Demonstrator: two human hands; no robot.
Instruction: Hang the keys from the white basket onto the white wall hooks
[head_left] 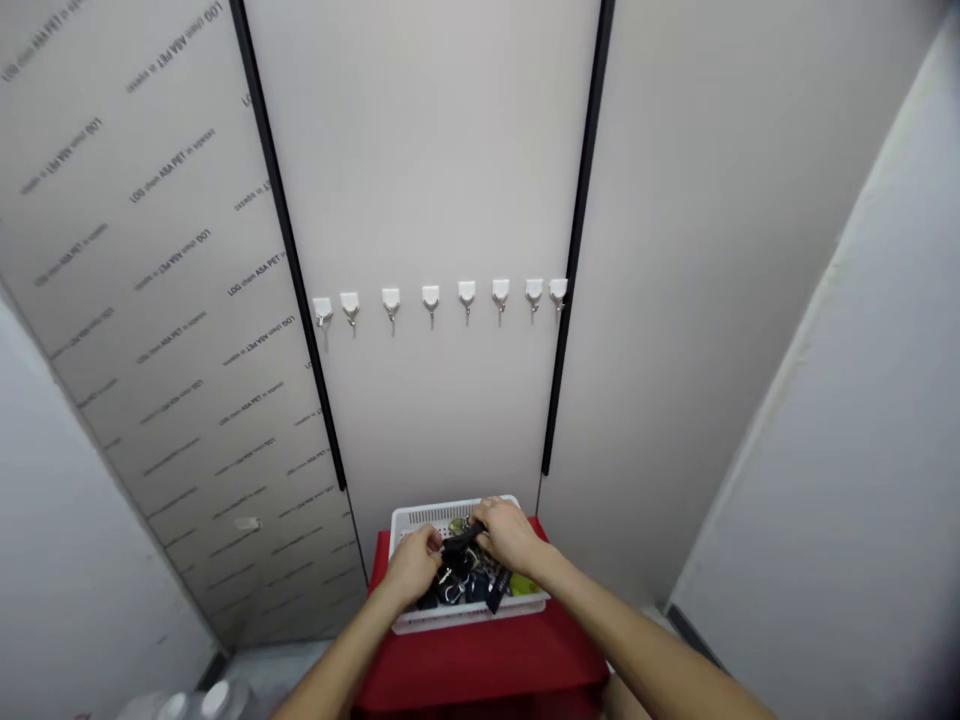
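A white plastic basket holds a jumble of keyrings, metal clips, dark straps and a yellow-green piece. Over it, my right hand has its fingers closed on one end of a black strap-like item. My left hand is at the left side of the basket, fingers pinched at the other end of that black item. Its exact kind is too small to make out, and my fingers partly cover it. A silvery clip lies just below, among the basket's contents.
The basket stands on a red stool-like surface against a pale wall panel. Several white adhesive hooks run in a row across the panel, between black vertical strips. White-capped containers stand at lower left.
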